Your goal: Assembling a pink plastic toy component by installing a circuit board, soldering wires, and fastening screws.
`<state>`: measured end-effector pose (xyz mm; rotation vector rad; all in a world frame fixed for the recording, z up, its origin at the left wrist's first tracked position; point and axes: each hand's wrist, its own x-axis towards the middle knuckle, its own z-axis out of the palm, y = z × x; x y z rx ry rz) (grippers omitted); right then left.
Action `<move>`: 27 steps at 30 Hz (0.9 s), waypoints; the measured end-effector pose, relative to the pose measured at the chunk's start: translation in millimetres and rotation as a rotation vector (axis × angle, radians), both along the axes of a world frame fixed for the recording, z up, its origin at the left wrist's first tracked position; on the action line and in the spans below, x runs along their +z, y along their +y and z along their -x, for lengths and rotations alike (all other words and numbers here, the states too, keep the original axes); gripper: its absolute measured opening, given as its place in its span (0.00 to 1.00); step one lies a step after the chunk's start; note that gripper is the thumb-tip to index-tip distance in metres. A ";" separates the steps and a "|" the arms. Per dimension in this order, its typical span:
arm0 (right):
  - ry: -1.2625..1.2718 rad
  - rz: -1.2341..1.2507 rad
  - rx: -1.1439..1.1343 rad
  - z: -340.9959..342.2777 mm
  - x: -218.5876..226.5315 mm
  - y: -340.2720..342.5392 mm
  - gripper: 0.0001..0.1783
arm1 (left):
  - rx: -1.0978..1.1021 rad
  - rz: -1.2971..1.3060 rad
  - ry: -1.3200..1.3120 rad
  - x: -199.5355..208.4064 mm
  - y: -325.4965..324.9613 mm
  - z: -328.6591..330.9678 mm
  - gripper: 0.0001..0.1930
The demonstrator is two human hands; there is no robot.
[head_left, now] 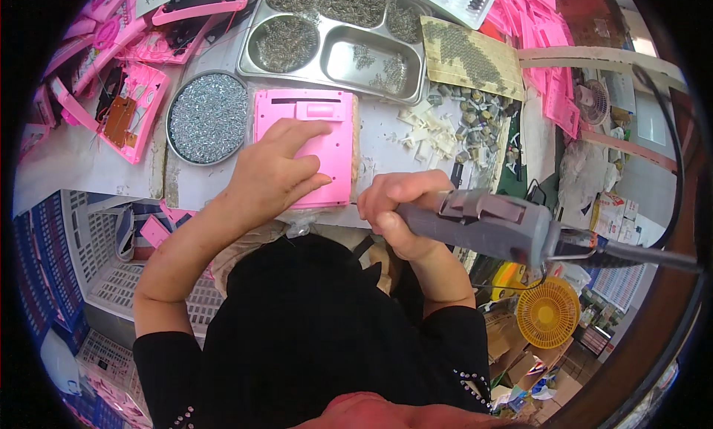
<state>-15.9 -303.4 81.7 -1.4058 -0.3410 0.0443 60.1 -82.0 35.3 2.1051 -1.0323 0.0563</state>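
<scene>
A pink plastic housing [327,158] lies flat on the table in front of me, with a slot and a raised block near its far end and small holes in its face. My left hand [271,165] rests on it, fingers apart, the index reaching toward the raised block. Just right of the housing, my right hand [405,210] is wrapped round a grey electric screwdriver [475,225]. The tool lies nearly sideways, its corded end pointing right; its tip is hidden by my fingers.
A round dish of silver screws [208,117] stands left of the housing. Beyond is a metal tray [334,76] with springs and small metal parts. White plastic pieces [431,135] lie to the right. Pink assemblies [134,106] with wires crowd the far left. A cord [672,161] hangs at right.
</scene>
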 end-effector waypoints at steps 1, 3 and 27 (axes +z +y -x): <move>-0.005 -0.029 -0.018 3.8 -3.3 0.4 0.17 | -0.009 0.017 -0.072 1.4 -2.4 -2.7 0.12; -0.009 -0.063 -0.038 9.3 -9.9 2.7 0.17 | -0.048 -0.068 -0.154 -6.2 -2.7 -4.5 0.11; -0.178 -0.385 -0.098 -23.8 17.7 -4.5 0.18 | -0.046 0.024 -0.027 -1.8 -2.1 8.3 0.08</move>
